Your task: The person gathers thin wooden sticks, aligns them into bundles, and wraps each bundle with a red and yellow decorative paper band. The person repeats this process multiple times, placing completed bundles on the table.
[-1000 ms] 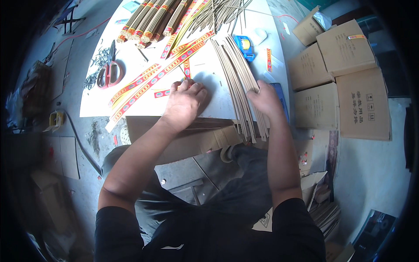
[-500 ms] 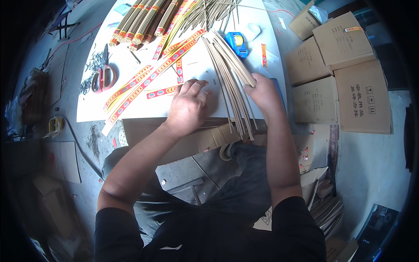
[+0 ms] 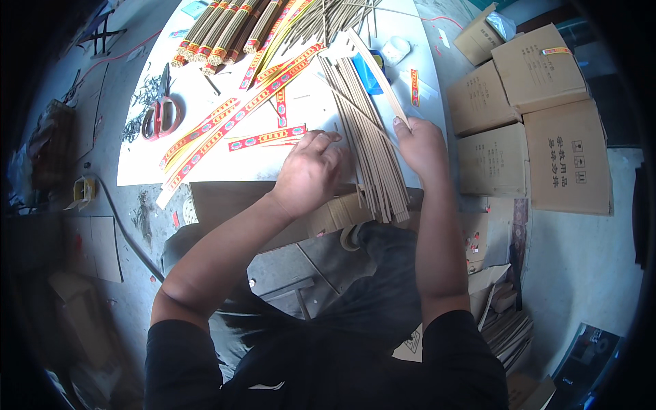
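Incense stick bundle (image 3: 365,147) lies flat on white table (image 3: 137,164), long axis running away from the person. Left hand (image 3: 311,174) presses its left edge, fingers together. Right hand (image 3: 420,143) cups the right edge.

White bench (image 3: 205,137), seen from above. Left hand (image 3: 311,174) lies palm down at the near edge, fingers (image 3: 326,139) spread, touching the left side of a flat row of long tan incense sticks (image 3: 365,137). Right hand (image 3: 420,147) rests on the right side of the same row, thumb along a single stick angled across it. Red-and-yellow paper band (image 3: 266,138) lies just left of the left hand; more long bands (image 3: 232,119) fan out far left. Red-handled scissors (image 3: 162,113) at the left. Wrapped stick bundles (image 3: 222,27) at the far edge. Blue object (image 3: 369,75) under the sticks. Stacked cardboard boxes (image 3: 540,137) on the right.
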Demonstrator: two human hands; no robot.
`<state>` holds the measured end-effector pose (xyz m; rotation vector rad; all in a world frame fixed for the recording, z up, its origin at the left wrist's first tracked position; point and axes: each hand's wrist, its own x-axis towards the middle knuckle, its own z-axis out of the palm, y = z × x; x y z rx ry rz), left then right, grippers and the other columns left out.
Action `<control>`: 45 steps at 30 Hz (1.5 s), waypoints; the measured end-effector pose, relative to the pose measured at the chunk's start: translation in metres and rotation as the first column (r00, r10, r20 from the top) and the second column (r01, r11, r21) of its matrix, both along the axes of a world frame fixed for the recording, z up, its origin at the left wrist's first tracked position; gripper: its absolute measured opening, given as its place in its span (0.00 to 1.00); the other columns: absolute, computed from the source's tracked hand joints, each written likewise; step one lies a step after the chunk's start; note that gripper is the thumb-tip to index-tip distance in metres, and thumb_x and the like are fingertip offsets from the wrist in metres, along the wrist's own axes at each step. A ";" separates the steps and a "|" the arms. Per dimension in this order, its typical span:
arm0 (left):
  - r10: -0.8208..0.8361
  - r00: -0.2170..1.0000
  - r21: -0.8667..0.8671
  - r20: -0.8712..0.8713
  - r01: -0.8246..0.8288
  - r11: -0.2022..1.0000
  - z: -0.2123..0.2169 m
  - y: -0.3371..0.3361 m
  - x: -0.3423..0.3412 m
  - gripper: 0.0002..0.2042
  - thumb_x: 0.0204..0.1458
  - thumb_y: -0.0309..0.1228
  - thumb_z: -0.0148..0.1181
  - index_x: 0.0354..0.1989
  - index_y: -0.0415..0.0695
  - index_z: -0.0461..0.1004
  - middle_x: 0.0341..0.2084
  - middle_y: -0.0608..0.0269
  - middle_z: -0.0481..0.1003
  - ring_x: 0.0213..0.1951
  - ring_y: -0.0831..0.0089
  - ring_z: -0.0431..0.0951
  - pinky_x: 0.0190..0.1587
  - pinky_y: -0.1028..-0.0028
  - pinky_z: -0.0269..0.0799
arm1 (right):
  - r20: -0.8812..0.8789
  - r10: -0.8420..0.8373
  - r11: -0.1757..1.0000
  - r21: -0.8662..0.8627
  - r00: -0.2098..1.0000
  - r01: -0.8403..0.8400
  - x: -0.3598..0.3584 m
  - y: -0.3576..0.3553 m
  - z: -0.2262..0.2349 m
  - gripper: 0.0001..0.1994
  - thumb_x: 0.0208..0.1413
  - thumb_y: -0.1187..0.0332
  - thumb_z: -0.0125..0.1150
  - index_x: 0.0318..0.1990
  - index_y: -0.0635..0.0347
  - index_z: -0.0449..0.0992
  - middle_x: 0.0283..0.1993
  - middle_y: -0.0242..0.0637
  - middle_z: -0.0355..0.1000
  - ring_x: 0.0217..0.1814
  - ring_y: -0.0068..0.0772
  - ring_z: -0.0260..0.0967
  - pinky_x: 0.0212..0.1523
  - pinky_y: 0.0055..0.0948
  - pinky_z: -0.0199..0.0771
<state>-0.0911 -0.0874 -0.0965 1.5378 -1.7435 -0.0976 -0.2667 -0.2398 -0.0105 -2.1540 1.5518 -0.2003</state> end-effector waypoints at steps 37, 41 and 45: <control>0.444 0.012 0.389 -0.896 0.503 0.771 0.016 -0.004 0.009 0.07 0.67 0.34 0.59 0.44 0.43 0.77 0.34 0.69 0.77 0.33 0.77 0.77 0.38 0.75 0.77 | 0.470 0.037 0.984 0.137 0.882 -0.114 0.050 0.054 -0.047 0.19 0.68 0.57 0.60 0.38 0.70 0.80 0.25 0.43 0.75 0.27 0.30 0.69 0.31 0.37 0.71; 0.455 -0.055 0.365 -0.889 0.514 0.776 0.015 -0.004 0.008 0.07 0.67 0.32 0.56 0.45 0.42 0.75 0.35 0.65 0.78 0.32 0.75 0.78 0.38 0.72 0.78 | 0.452 0.062 0.989 0.092 0.890 -0.116 0.051 0.055 -0.046 0.18 0.69 0.58 0.60 0.40 0.69 0.80 0.24 0.37 0.75 0.26 0.21 0.65 0.29 0.33 0.69; 0.418 -0.085 0.317 -0.904 0.522 0.792 0.013 -0.003 0.016 0.09 0.68 0.33 0.55 0.47 0.40 0.75 0.39 0.60 0.79 0.40 0.71 0.82 0.44 0.67 0.81 | 0.516 -0.042 0.962 0.254 0.855 -0.105 0.053 0.058 -0.036 0.20 0.68 0.56 0.60 0.38 0.69 0.79 0.25 0.44 0.75 0.28 0.32 0.71 0.32 0.38 0.71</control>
